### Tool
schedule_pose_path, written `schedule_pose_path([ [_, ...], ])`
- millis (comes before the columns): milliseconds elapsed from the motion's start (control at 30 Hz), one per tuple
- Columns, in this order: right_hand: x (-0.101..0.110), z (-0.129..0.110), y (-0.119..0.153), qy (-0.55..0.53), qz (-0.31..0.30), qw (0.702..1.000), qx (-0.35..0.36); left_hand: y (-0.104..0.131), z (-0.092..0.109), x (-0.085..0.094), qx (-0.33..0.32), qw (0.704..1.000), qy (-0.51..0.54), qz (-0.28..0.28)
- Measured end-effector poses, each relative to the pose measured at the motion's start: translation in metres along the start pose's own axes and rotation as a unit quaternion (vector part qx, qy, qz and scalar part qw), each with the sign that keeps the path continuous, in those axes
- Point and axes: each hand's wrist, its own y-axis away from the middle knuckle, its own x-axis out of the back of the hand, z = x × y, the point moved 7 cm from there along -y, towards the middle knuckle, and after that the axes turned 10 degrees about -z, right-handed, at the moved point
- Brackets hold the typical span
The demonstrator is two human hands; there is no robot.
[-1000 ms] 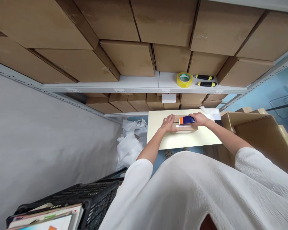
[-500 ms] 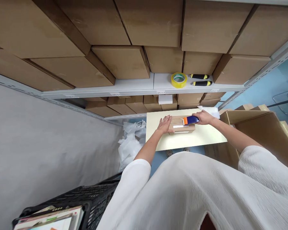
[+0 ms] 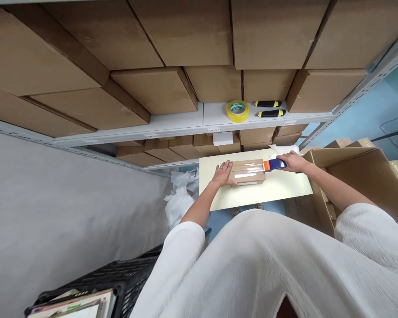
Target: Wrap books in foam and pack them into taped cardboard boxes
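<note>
Right hand (image 3: 293, 161) holds tape dispenser (image 3: 275, 164) at small box's (image 3: 248, 170) end

You have open room over the pale board (image 3: 278, 190) in front of the small box (image 3: 247, 176). Your left hand (image 3: 223, 174) blocks its left end, the tape dispenser (image 3: 274, 164) its right; the shelf (image 3: 185, 126) and open carton (image 3: 361, 176) hem you in.

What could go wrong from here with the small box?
The blue and orange tool in your right hand is at the right end of the small box, so it might slip off. Your left hand touches only the other end, so the box could twist. The nearer cutter lies by the shelf edge and might fall if bumped.
</note>
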Motion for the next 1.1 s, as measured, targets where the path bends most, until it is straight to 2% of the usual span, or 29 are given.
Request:
schedule_pose_path([
  [300,-0.016,0.016,0.008,-0.001,-0.002,1.0,-0.008,0.001,-0.002,0.002,0.008,1.0,-0.003,0.0],
  [633,-0.044,0.021,-0.004,-0.011,-0.01,1.0,-0.018,0.003,-0.002,0.004,0.016,1.0,0.007,0.006],
  [800,-0.057,0.018,-0.013,-0.014,-0.014,1.0,-0.016,-0.002,0.002,0.003,0.037,0.998,-0.05,-0.022],
  [900,-0.06,0.017,-0.017,-0.004,-0.016,1.0,-0.012,-0.013,0.021,-0.003,0.034,0.994,-0.092,-0.037],
  [1100,-0.056,0.016,-0.019,0.009,-0.015,1.0,-0.003,-0.053,0.099,-0.035,-0.031,0.987,-0.137,-0.077],
])
